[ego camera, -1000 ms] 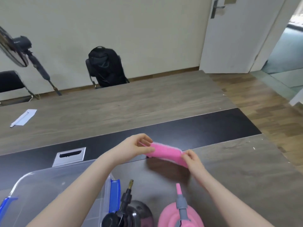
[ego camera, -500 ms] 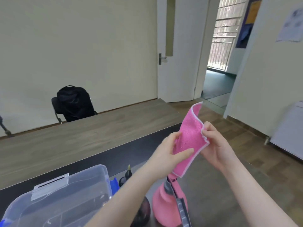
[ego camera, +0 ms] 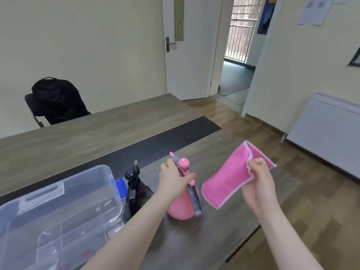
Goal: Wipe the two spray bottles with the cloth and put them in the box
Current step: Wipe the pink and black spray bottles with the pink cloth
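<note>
**Observer:** What do you have in each hand?

**Operator:** My left hand (ego camera: 172,182) is closed around the neck and trigger head of the round-bellied pink plastic spray bottle (ego camera: 183,201). Its base is on the grey wood-grain table (ego camera: 224,227), so I'd say I'm steadying it, not lifting it. My right hand (ego camera: 258,184) pinches the pink microfibre cloth with the pale stitched edge (ego camera: 230,178) at one side, thumb and fingers closed on a fold. The rest hangs open in the air just beside the bottle, not touching it.

**Observer:** Why hold the cloth spread like that?

**Operator:** My guess is to offer a flat face to the bottle's belly. Gripping the bottle by the top leaves the body bare for wiping.

**Observer:** And the second bottle?

**Operator:** The dark translucent spray bottle with the black pump top (ego camera: 134,190) stands upright between the pink one and the clear plastic storage box (ego camera: 58,207), close against the box's end with its blue latch (ego camera: 120,189). Nobody is touching it.

**Observer:** Is the box ready?

**Operator:** It's open-topped at my left, within easy reach, and neither bottle is in it. I can't make out its contents through the glare. So wiping hasn't visibly started; I judge the pink bottle goes first.
</note>
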Demonstrator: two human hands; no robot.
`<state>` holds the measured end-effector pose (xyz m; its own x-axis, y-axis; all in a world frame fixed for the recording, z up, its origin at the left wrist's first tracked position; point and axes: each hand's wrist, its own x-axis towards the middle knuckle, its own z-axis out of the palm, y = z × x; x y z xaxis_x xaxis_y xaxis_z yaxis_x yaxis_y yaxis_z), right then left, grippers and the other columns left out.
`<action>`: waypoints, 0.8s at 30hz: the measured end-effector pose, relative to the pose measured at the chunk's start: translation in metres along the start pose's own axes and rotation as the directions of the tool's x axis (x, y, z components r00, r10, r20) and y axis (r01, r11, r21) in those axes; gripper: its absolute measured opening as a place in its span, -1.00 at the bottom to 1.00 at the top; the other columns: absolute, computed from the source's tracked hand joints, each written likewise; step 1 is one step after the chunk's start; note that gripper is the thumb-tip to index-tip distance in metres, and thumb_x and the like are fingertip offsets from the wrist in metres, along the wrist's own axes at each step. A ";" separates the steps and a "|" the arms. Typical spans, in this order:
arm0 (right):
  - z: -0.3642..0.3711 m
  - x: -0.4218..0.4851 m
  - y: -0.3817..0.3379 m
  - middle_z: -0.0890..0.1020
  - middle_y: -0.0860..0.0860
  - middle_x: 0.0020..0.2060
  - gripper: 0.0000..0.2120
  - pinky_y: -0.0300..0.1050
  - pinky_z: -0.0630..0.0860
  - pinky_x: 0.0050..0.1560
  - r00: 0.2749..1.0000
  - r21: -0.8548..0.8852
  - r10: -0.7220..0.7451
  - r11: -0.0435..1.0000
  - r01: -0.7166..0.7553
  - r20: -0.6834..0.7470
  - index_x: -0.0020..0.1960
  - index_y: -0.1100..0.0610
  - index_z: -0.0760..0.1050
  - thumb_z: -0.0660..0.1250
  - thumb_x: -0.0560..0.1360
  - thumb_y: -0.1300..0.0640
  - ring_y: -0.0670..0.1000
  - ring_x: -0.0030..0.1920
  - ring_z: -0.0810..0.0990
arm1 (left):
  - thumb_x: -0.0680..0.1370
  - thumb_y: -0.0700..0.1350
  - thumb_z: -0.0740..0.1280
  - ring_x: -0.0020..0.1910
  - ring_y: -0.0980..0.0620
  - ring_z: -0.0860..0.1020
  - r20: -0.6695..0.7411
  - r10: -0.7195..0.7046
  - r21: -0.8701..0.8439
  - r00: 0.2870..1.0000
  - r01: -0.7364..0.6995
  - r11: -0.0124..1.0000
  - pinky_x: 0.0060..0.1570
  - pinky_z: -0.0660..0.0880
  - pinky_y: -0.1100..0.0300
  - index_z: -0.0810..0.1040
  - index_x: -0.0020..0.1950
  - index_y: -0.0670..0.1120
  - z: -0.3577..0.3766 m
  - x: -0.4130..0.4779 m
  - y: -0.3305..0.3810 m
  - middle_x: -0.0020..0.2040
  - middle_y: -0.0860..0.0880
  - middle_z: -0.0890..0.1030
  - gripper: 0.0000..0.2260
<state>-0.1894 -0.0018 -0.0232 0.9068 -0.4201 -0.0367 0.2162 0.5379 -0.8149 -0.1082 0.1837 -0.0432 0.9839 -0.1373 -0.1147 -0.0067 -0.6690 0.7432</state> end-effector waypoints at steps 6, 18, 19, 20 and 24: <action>-0.034 0.023 0.065 0.56 -0.19 -0.49 -0.76 -0.19 0.24 -0.19 0.981 -0.280 0.194 0.943 -0.182 0.017 -0.52 0.03 0.37 0.30 0.26 0.24 -0.14 -0.22 0.38 | 0.37 -0.07 0.50 0.03 -0.15 0.50 -0.046 -0.205 -0.220 0.978 0.190 0.957 -0.14 0.38 0.12 0.36 0.15 -0.26 0.029 0.026 0.002 0.12 -0.22 0.49 -0.49; -0.015 0.089 0.172 0.47 -0.29 0.22 -0.69 -0.42 0.30 0.22 0.815 -0.615 0.517 0.740 -0.272 0.263 0.30 -0.16 0.39 0.02 0.63 -0.02 -0.25 0.25 0.42 | 0.38 -0.30 0.35 -0.39 0.05 0.42 -0.089 -0.330 -0.219 0.940 0.305 0.927 -0.36 0.38 0.20 0.42 -0.19 -0.16 0.038 0.048 0.009 -0.33 -0.01 0.47 -0.87; -0.005 0.098 0.173 0.51 -0.33 0.12 -0.73 -0.45 0.32 0.14 0.796 -0.637 0.533 0.727 -0.257 0.287 0.23 -0.17 0.45 0.07 0.61 -0.01 -0.27 0.16 0.46 | 0.38 -0.28 0.37 -0.39 0.06 0.43 -0.119 -0.321 -0.211 0.940 0.292 0.933 -0.36 0.40 0.21 0.43 -0.21 -0.14 0.041 0.048 0.009 -0.33 0.00 0.49 -0.87; 0.004 0.110 0.175 0.56 -0.32 -0.01 -0.77 -0.37 0.35 0.11 0.775 -0.655 0.566 0.703 -0.276 0.281 0.10 -0.19 0.54 0.14 0.56 -0.02 -0.22 0.06 0.49 | 0.37 -0.25 0.41 -0.39 0.08 0.45 -0.163 -0.307 -0.194 0.938 0.274 0.942 -0.37 0.41 0.21 0.45 -0.22 -0.14 0.044 0.050 0.008 -0.33 0.00 0.50 -0.86; 0.017 0.150 0.190 0.53 -0.19 -0.59 -0.60 -0.28 0.39 -0.24 0.653 -0.724 0.697 0.610 -0.323 0.296 -0.51 0.03 0.47 0.19 0.50 0.17 -0.24 -0.46 0.46 | 0.39 -0.16 0.46 -0.37 0.12 0.43 -0.261 -0.279 -0.193 0.924 0.233 0.953 -0.35 0.37 0.32 0.41 -0.22 -0.15 0.052 0.051 0.005 -0.36 0.02 0.47 -0.78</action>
<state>-0.0061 0.0495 -0.1734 0.8501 0.3168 -0.4208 -0.4231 -0.0651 -0.9038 -0.0672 0.1354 -0.0797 0.9577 0.2506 -0.1413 0.2577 -0.5290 0.8086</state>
